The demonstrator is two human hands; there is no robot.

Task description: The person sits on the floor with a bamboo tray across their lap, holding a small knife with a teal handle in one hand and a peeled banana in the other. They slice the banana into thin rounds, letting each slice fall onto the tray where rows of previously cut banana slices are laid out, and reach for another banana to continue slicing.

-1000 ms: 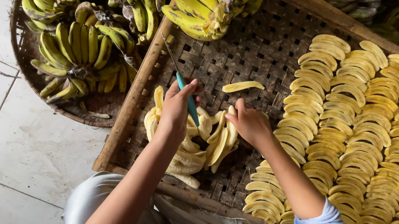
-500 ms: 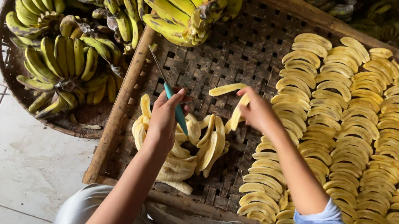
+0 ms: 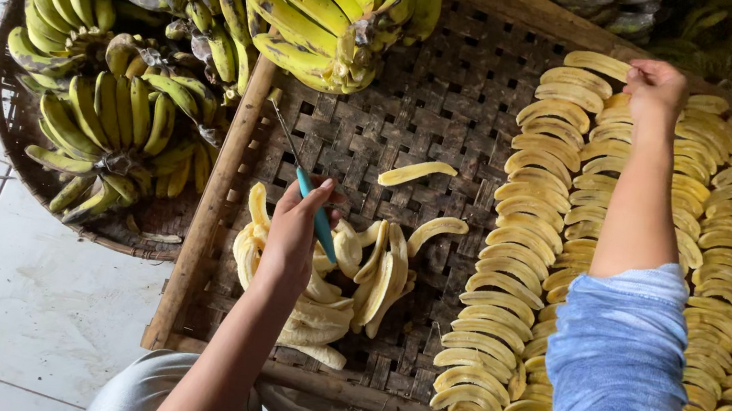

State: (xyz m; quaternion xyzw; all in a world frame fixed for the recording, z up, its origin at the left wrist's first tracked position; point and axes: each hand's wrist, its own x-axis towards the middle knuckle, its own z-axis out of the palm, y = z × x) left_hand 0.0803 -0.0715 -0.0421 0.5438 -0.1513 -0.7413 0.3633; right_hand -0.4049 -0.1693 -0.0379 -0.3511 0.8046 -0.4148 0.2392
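teal-handled knife [image 3: 312, 207] pinched in left hand [image 3: 291, 241] fingers; right hand [image 3: 656, 89] fingers pinching slice [image 3: 597, 64] at tray [image 3: 212, 202] edge.

Rough woven bamboo tray [image 3: 461, 85], matt pale banana slices [image 3: 509, 285], smooth plastic-handled knife [image 3: 313, 202].

Hands over banana slices [image 3: 509, 285]

We counted two hands: the left hand [image 3: 291, 241] and the right hand [image 3: 654, 87]. We saw one knife [image 3: 308, 193] with a teal handle, one woven drying tray [image 3: 400, 104], and one round basket [image 3: 15, 124]. One banana slice [image 3: 416, 172] lay alone. The rows of banana slices [image 3: 539, 212] ran to many dozens, too many to number, and the loose pile of slices [image 3: 355, 276] held roughly a dozen. Several bunches of bananas [image 3: 118, 120] showed, at least five.
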